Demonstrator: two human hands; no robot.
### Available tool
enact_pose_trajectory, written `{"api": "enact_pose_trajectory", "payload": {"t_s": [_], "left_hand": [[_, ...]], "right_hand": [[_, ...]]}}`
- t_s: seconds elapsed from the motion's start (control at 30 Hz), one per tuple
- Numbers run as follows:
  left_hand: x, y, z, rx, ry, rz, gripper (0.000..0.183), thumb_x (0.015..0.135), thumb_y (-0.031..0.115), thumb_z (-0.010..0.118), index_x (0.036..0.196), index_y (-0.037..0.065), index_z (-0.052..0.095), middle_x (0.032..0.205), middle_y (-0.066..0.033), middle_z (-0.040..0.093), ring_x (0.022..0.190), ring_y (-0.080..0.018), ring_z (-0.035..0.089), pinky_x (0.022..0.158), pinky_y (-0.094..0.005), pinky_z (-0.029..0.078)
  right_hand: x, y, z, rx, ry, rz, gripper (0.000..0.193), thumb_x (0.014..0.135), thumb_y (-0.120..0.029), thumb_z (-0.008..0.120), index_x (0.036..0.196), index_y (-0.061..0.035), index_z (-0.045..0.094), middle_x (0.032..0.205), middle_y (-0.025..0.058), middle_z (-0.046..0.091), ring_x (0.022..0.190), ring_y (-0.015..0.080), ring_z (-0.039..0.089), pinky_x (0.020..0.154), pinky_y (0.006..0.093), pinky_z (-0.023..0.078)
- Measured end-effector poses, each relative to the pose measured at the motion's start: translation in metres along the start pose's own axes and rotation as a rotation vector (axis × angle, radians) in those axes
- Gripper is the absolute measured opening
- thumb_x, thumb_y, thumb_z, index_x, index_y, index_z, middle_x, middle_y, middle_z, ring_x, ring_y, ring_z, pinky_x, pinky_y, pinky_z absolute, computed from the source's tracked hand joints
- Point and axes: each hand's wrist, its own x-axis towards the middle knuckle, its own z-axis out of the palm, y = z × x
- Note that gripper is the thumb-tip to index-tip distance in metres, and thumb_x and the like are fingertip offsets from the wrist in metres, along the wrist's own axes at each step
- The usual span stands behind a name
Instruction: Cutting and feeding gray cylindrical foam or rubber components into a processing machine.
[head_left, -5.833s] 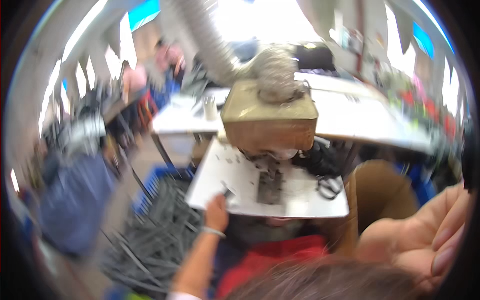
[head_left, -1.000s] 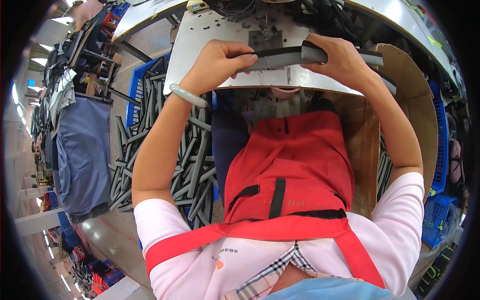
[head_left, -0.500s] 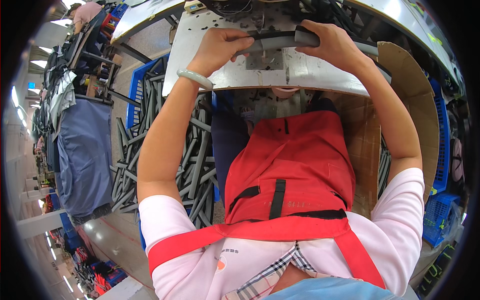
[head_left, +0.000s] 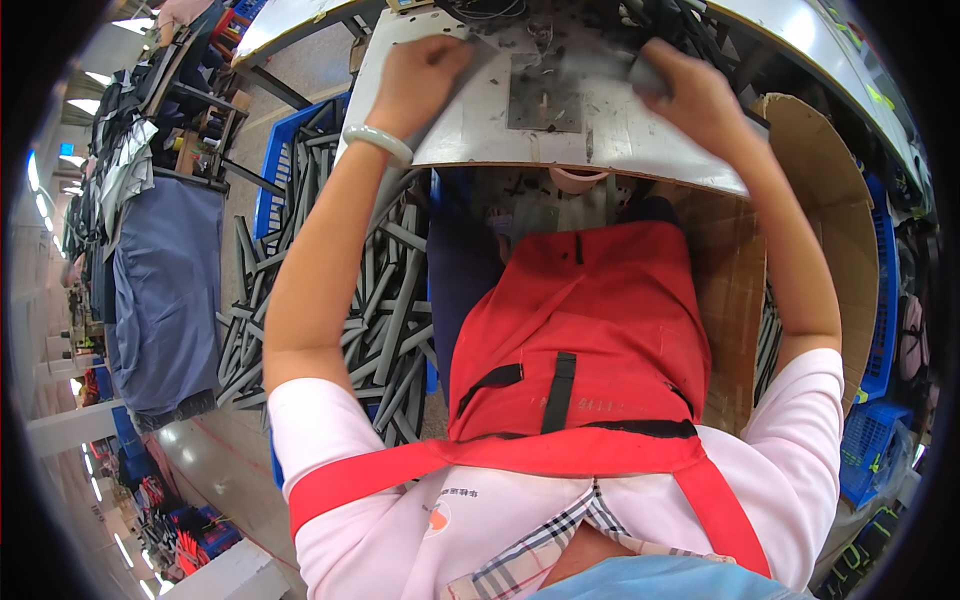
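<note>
Over the white worktable [head_left: 450, 145] my two hands are apart. My left hand [head_left: 418, 85], with a pale bangle [head_left: 378, 143] at its wrist, has its fingers curled closed around a long grey strip or tube [head_left: 452, 100] that slants past the palm toward the near table edge. Motion smears my right hand [head_left: 695, 100] at the table's right side; a blurred grey piece [head_left: 650, 78] shows at its fingers, too smeared to name exactly. Between the hands lies a dark metal plate [head_left: 545, 95] of a machine, dotted with small black scraps.
At my left, a blue basket [head_left: 268, 190] overflows with grey tubes [head_left: 395, 300]. A cardboard box [head_left: 820, 190] with more grey strips stands at my right, beside blue crates [head_left: 872, 440]. Black material [head_left: 690, 40] is heaped at the table's far right.
Both hands held one curved grey tube with a black strip over the plate. They have since moved apart, the left hand taking a grey length leftward and the right shifting right.
</note>
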Motion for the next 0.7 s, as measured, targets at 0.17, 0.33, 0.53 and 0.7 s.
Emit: {"api": "enact_pose_trajectory", "payload": {"t_s": [0.17, 0.33, 0.53, 0.7], "left_hand": [[-0.036, 0.034, 0.069, 0.256, -0.366, 0.167, 0.026, 0.092, 0.02, 0.062, 0.101, -0.004, 0.067, 0.076, -0.0058, 0.067, 0.063, -0.0114, 0.063, 0.057, -0.0245, 0.052], [-0.045, 0.039, 0.067, -0.094, -0.444, -0.135, 0.031, 0.095, 0.027, 0.058, 0.098, -0.002, 0.068, 0.078, -0.0021, 0.068, 0.085, -0.0092, 0.062, 0.074, -0.0256, 0.051], [-0.078, -0.001, 0.002, -0.006, -0.689, -0.334, 0.035, 0.093, 0.032, 0.061, 0.099, -0.001, 0.069, 0.07, -0.0028, 0.066, 0.065, -0.0064, 0.057, 0.058, -0.0225, 0.045], [-0.06, 0.035, 0.005, 0.062, -0.43, -0.247, 0.036, 0.087, 0.028, 0.068, 0.106, -0.002, 0.069, 0.064, -0.0001, 0.061, 0.053, -0.0043, 0.05, 0.047, -0.0206, 0.038]], "right_hand": [[-0.056, -0.127, 0.076, -0.179, 0.147, -0.838, 0.015, 0.077, -0.015, 0.06, 0.089, -0.0063, 0.061, 0.098, 0.01, 0.061, 0.097, 0.0259, 0.06, 0.086, 0.0359, 0.05], [-0.043, -0.115, 0.096, -0.245, 0.023, -0.697, 0.011, 0.077, -0.013, 0.06, 0.087, -0.008, 0.063, 0.082, 0.0093, 0.063, 0.086, 0.0254, 0.062, 0.079, 0.0368, 0.048], [-0.038, -0.028, 0.001, 0.02, 0.059, -0.269, 0.042, 0.074, -0.012, 0.068, 0.112, -0.0012, 0.057, 0.098, 0.0187, 0.06, 0.098, 0.0372, 0.057, 0.086, 0.0425, 0.046], [-0.037, -0.018, -0.011, 0.124, -0.057, -0.089, 0.051, 0.076, -0.014, 0.069, 0.122, 0.0, 0.053, 0.101, 0.0209, 0.059, 0.099, 0.0378, 0.057, 0.087, 0.0421, 0.046]]}}
